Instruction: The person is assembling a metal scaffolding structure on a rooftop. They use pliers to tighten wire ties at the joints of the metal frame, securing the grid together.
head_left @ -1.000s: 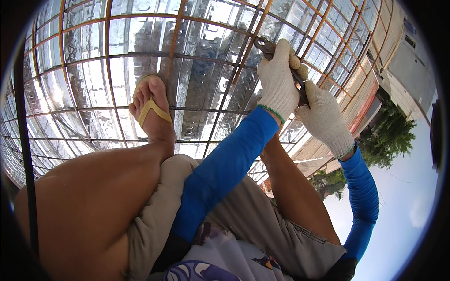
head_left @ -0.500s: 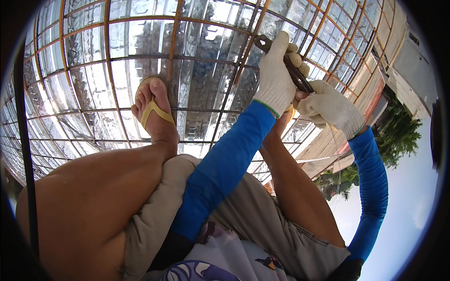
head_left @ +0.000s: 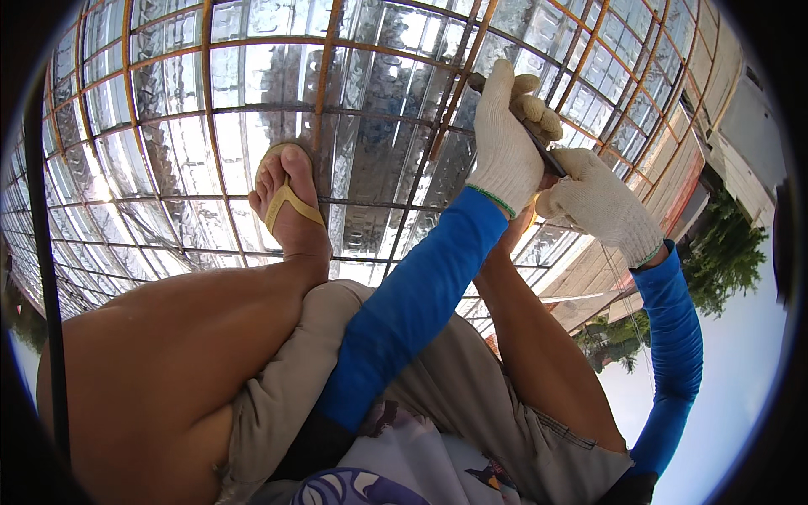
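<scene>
Both my hands wear off-white knitted gloves, with blue sleeves below them. My left hand (head_left: 507,139) is wrapped round a dark metal tool that looks like pincers (head_left: 549,158); its far end pokes out past the thumb, and the glove hides much of it. Close beside, at the tool's near end, my right hand (head_left: 599,198) has its fingers bent and pressed together. Thin wires (head_left: 621,282) trail down from this right glove. What lies between its fingertips is mostly hidden. Both hands are above the rusty steel bar mesh (head_left: 322,84).
Shiny silver foil sheeting (head_left: 370,135) lies beneath the mesh. My left foot, in a yellow flip-flop (head_left: 292,202), stands on it; my other foot is mostly behind the hands. To the right are a board edge (head_left: 665,181), green trees (head_left: 724,252) and sky. A dark strap (head_left: 46,252) runs down the left.
The pincers have turned in my left hand, so their holed end now looks narrow and their two arms look like one bar. The whole view has shifted slightly.
</scene>
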A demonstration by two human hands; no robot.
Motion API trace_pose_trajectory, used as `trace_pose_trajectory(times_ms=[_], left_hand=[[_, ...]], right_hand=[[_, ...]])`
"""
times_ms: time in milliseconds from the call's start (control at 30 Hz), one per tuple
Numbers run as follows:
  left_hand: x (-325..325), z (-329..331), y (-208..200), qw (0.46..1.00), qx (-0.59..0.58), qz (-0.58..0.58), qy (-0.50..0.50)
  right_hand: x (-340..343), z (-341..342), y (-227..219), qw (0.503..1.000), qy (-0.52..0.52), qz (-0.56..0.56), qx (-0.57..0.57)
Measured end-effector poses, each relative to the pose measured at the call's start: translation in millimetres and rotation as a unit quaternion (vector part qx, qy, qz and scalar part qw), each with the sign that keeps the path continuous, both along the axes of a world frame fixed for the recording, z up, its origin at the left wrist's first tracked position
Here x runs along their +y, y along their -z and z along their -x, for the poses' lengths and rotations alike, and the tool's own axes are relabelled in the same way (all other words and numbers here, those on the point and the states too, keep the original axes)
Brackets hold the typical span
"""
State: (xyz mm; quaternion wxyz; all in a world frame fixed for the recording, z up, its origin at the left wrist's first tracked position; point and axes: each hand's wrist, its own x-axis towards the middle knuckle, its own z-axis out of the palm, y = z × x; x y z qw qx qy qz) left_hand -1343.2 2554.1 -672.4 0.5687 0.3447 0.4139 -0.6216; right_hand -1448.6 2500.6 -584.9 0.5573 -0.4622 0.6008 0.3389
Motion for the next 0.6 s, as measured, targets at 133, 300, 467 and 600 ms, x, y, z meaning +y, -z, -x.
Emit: trace_pose_trajectory(times_ms=[133, 300, 467, 600], left_hand=[[-5.3, -2.5, 13.9, 0.998, -0.042, 0.035, 0.014], [-11.7, -4.4, -1.1, 0.997, -0.056, -0.038, 0.034], [-3.0, -11.1, 6.8, 0.997, -0.002, 0.074, -0.015], [-10.0, -6.8, 12.3, 0.996, -0.069, -0.007, 0.057]], right_hand=[[-20.8, 8.6, -3.4, 0.987, 0.114, -0.106, -0.043], [28.4, 20.2, 9.0, 0.900, -0.327, 0.287, -0.004], [-14.9, 9.5, -2.0, 0.974, 0.196, -0.113, -0.031], [21.3, 5.5, 9.4, 0.969, -0.204, 0.133, -0.036]])
